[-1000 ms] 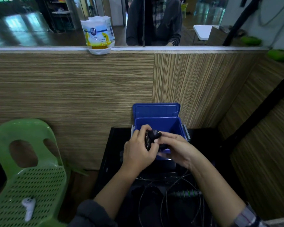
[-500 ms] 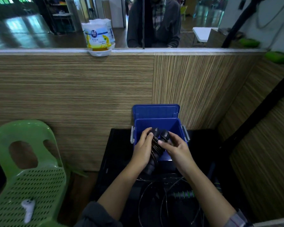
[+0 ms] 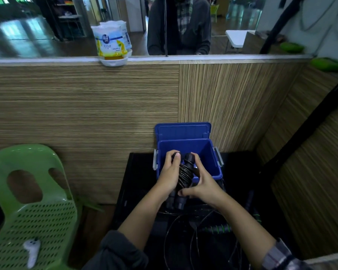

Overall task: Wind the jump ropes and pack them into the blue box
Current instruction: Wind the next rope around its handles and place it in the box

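Observation:
A blue box (image 3: 207, 152) stands open on a black table (image 3: 137, 182), its lid leaning back against the wooden wall. Both my hands hold a wound black jump rope (image 3: 184, 175), its two black handles side by side with cord coiled round them. The bundle lies across the box's near rim, far ends over the inside. My left hand (image 3: 169, 177) grips its left side, thumb on a handle top. My right hand (image 3: 202, 185) grips its right side and underside. More loose rope (image 3: 183, 234) and a green-and-black handle (image 3: 217, 229) lie on the table near me.
A green plastic chair (image 3: 33, 211) stands at the left with a white controller (image 3: 32, 252) on its seat. A wooden partition (image 3: 86, 114) rises behind the box, with an air-freshener tub (image 3: 111, 47) on its ledge. A person sits beyond the glass. A black pole (image 3: 310, 123) slants at the right.
Both hands have carried the wound rope forward from in front of the box to over its near rim. The bundle has turned lengthwise, its handle ends pointing into the box.

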{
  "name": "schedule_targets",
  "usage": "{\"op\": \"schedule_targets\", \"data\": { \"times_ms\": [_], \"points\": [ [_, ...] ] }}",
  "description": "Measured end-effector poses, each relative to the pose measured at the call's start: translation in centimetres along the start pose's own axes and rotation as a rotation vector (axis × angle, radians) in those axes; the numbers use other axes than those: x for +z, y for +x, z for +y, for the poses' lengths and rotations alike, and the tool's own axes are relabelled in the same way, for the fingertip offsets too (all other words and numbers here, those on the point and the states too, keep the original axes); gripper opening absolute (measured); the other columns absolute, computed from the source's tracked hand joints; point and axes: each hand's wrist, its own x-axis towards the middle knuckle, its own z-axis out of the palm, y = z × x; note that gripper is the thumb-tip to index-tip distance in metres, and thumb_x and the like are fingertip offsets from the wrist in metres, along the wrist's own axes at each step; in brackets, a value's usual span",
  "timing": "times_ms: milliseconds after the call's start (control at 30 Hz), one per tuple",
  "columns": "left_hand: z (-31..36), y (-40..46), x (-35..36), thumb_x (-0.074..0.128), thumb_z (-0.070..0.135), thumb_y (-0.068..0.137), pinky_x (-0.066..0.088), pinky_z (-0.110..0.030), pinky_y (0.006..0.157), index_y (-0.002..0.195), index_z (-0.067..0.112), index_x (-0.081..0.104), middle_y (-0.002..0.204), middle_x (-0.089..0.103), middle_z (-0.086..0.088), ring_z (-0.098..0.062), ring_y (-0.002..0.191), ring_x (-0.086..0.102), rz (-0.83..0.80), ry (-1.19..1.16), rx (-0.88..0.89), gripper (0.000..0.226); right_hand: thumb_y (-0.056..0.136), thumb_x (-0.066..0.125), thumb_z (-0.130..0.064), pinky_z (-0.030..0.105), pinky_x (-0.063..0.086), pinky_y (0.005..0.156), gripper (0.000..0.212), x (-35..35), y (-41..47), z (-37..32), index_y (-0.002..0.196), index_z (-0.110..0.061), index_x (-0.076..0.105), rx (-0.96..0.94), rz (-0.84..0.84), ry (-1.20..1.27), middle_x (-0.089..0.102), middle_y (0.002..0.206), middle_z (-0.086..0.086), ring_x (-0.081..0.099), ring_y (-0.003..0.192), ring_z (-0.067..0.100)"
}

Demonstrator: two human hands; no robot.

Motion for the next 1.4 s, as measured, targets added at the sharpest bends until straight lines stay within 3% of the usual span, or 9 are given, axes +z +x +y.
{"op": "schedule_targets", "data": {
  "times_ms": [200, 400, 500, 567, 700, 933, 1133, 1233, 1400],
  "points": [
    [-0.1, 0.1, 0.1, 0.031, 0.039, 0.104, 0.047, -0.026, 0.077, 0.118, 0.027, 0.048, 0.104, 0.062, 0.0, -0.013, 0.096, 0.06, -0.015, -0.041, -0.043, 0.025, 0.061, 0.081, -0.002, 0.044, 0.057, 0.084, 0.125, -0.3, 0.2, 0.9, 0.143, -0.054, 0.003, -0.045, -0.009, -0.079, 0.045, 0.137, -0.012, 0.063, 0.11, 0.02],
    [-1.0, 0.8, 0.4, 0.036, 0.037, 0.104, 0.048, -0.032, 0.09, 0.117, 0.026, 0.052, 0.112, 0.062, -0.003, -0.017, 0.102, 0.061, -0.069, -0.114, -0.054, 0.023, 0.063, 0.086, -0.017, 0.025, 0.049, 0.098, 0.126, -0.7, 0.6, 1.8, 0.146, -0.047, -0.004, -0.035, 0.027, -0.187, 0.04, 0.136, -0.028, 0.049, 0.117, -0.01],
    [-1.2, 1.3, 0.4, 0.034, 0.034, 0.104, 0.044, -0.02, 0.09, 0.13, 0.024, 0.049, 0.123, 0.056, 0.002, -0.008, 0.109, 0.055, -0.107, -0.135, -0.037, 0.031, 0.064, 0.086, -0.014, 0.026, 0.053, 0.091, 0.122, -1.2, 1.2, 2.7, 0.147, -0.047, 0.002, 0.008, 0.094, -0.147, 0.043, 0.138, -0.018, 0.06, 0.111, 0.003],
    [-1.9, 2.3, 0.5, 0.029, 0.041, 0.104, 0.039, -0.031, 0.106, 0.139, 0.029, 0.041, 0.14, 0.047, 0.004, -0.01, 0.123, 0.048, -0.12, -0.112, -0.065, 0.039, 0.065, 0.084, -0.011, 0.027, 0.053, 0.091, 0.12, -1.8, 1.9, 3.2, 0.149, -0.042, 0.004, 0.026, 0.14, -0.155, 0.042, 0.14, -0.014, 0.056, 0.118, 0.009],
    [-3.3, 4.1, -0.6, 0.027, 0.049, 0.102, 0.032, -0.04, 0.111, 0.146, 0.036, 0.032, 0.149, 0.039, 0.002, -0.022, 0.134, 0.04, -0.06, 0.177, -0.127, 0.046, 0.064, 0.085, -0.01, 0.027, 0.044, 0.101, 0.12, -3.3, 3.3, 4.1, 0.151, -0.035, 0.005, 0.094, 0.178, -0.173, 0.037, 0.14, -0.016, 0.04, 0.127, 0.005],
    [-7.4, 8.3, -3.4, 0.033, 0.043, 0.101, 0.027, -0.047, 0.114, 0.153, 0.024, 0.018, 0.159, 0.016, -0.006, -0.03, 0.144, 0.015, 0.037, 1.02, 0.008, 0.057, 0.064, 0.081, 0.003, 0.046, 0.052, 0.092, 0.117, -6.9, 10.3, 4.6, 0.149, -0.039, 0.013, 0.164, 0.28, -0.089, 0.045, 0.136, -0.01, 0.056, 0.118, 0.025],
    [-10.5, 10.0, -3.4, 0.034, 0.041, 0.102, 0.023, -0.049, 0.116, 0.155, 0.019, 0.009, 0.162, -0.005, -0.008, -0.024, 0.149, 0.007, 0.02, 1.081, 0.052, 0.062, 0.065, 0.076, 0.005, 0.044, 0.055, 0.085, 0.114, -8.2, 16.0, 7.9, 0.148, -0.041, 0.014, 0.321, 0.214, -0.128, 0.05, 0.138, 0.005, 0.053, 0.121, 0.032],
    [-11.1, 10.4, -3.1, 0.036, 0.041, 0.101, 0.025, -0.049, 0.116, 0.155, 0.015, 0.011, 0.162, -0.002, -0.009, -0.024, 0.149, 0.009, 0.035, 1.03, 0.063, 0.065, 0.067, 0.075, 0.009, 0.028, 0.053, 0.071, 0.112, -7.6, 17.2, 10.4, 0.15, -0.036, 0.014, 0.383, 0.133, -0.169, 0.049, 0.138, 0.01, 0.055, 0.118, 0.033],
    [-11.5, 10.6, -3.1, 0.036, 0.044, 0.1, 0.021, -0.051, 0.117, 0.155, 0.014, 0.006, 0.162, -0.005, -0.007, -0.021, 0.149, 0.003, 0.023, 0.998, 0.051, 0.069, 0.07, 0.075, 0.002, 0.03, 0.051, 0.087, 0.113, -7.2, 18.3, 12.5, 0.151, -0.034, 0.006, 0.461, 0.078, -0.236, 0.052, 0.136, 0.006, 0.054, 0.117, 0.023]
  ]
}}
